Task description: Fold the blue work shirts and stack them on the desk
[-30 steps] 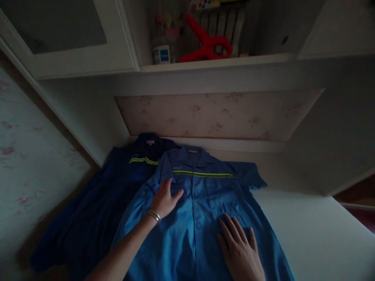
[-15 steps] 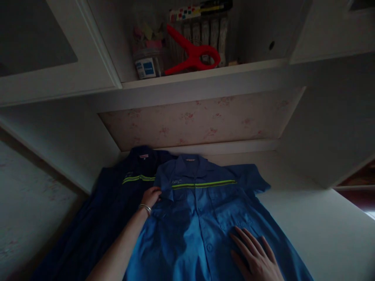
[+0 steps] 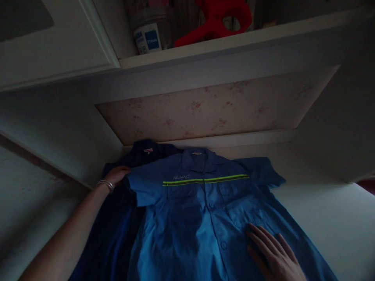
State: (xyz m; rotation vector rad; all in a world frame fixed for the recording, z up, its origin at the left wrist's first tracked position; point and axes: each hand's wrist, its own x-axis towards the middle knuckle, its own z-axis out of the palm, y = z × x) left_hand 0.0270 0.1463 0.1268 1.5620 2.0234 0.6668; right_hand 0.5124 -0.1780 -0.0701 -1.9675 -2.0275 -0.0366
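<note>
A blue short-sleeved work shirt point(image 3: 187, 210) lies front up, its collar toward the back wall and a yellow-green stripe across the chest. My left hand point(image 3: 117, 174), with bangles at the wrist, grips the cuff of the sleeve on the left, which is stretched out sideways. Flat on the lower front of the shirt, right of the buttons, rests my right hand point(image 3: 274, 253) with fingers spread. Partly under the shirt on the left is a darker navy work shirt point(image 3: 108, 226); much of its front is covered.
Above hangs a shelf point(image 3: 205, 50) holding a red clamp point(image 3: 216, 23) and a clear jar point(image 3: 150, 37) with a blue-and-white label. Side panels enclose the white surface point(image 3: 325, 210) left and right. Floral wallpaper point(image 3: 202, 113) covers the back.
My left hand has drawn the folded-in sleeve out to the left, over the navy shirt. The chest lettering is now uncovered. The view has moved closer, and my right hand stays on the shirt.
</note>
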